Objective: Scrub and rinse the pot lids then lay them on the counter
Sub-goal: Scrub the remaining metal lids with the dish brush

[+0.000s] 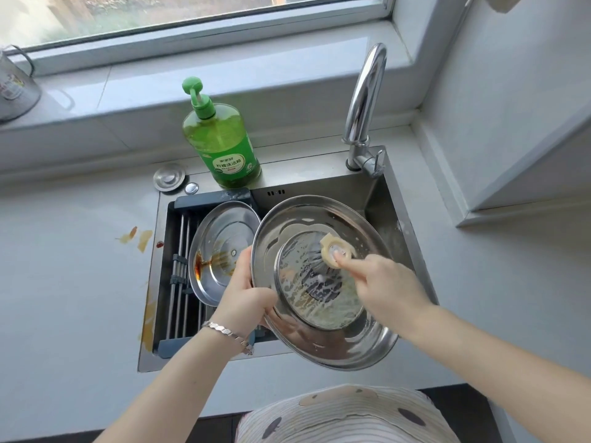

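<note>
Nearest lens: striped shirt (345, 417), close against front edge of counter (73, 282).

Locate sink (361, 193) set into counter, under faucet (364, 91).

Find big lid (351, 343) held clear above right half of sink, underside up and tilted toward the body. Judged reasons: lets suds and runoff drop into sink, not onto counter, and presents soiled face to scrubbing hand. Note suds across glass centre. Scrubbing judged under way, rinse not yet done.

Find second lid (220, 225) propped underside up on rack (180, 251) in left half of sink, at big lid's left rim. Cannot tell whether touching it. Note brown residue on inner face. Judged parked there unwashed, awaiting its turn.

Note bottle (220, 145) upright on back rim of sink, probably kept within reach for more soap.

Left hand (243, 298): clamped on left rim of big lid, thumb along edge, fingers wrapped beneath. Judged to carry the lid's whole weight, leaving other hand free to work.

Right hand (383, 282): holds scrubber (332, 247) at fingertips against upper right of glass centre, index finger (347, 262) stretched onto it, remaining fingers folded, thumb hidden.

No lid laid on counter yet.
</note>
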